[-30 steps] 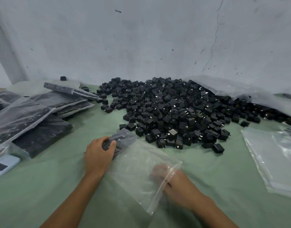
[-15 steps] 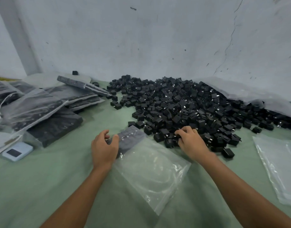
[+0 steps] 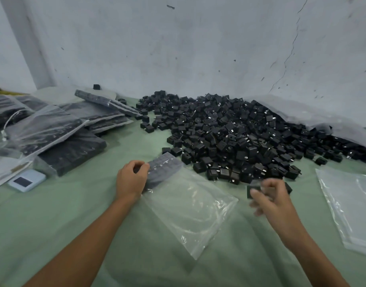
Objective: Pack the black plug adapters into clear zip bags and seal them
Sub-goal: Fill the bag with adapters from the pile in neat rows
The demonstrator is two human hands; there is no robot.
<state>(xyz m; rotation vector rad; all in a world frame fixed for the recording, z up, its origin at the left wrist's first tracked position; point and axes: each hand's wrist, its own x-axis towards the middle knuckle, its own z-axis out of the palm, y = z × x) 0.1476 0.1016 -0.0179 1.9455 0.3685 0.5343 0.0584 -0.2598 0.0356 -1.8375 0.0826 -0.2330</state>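
Right hand [image 3: 269,195] withdrew — gripping blurred, seemingly black adapters [image 3: 253,189].

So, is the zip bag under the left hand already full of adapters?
No, the zip bag holds adapters only at its far end, by the left hand.

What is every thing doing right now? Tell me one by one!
Left hand: pressing down the filled end of the bag.
Right hand: blurred, holding black adapters.
Clear zip bag: flat, mostly empty, some adapters at its far end.
Adapter pile: loose, unpacked.
Packed bags: full, stacked at left.
Empty bags: lying flat at right.
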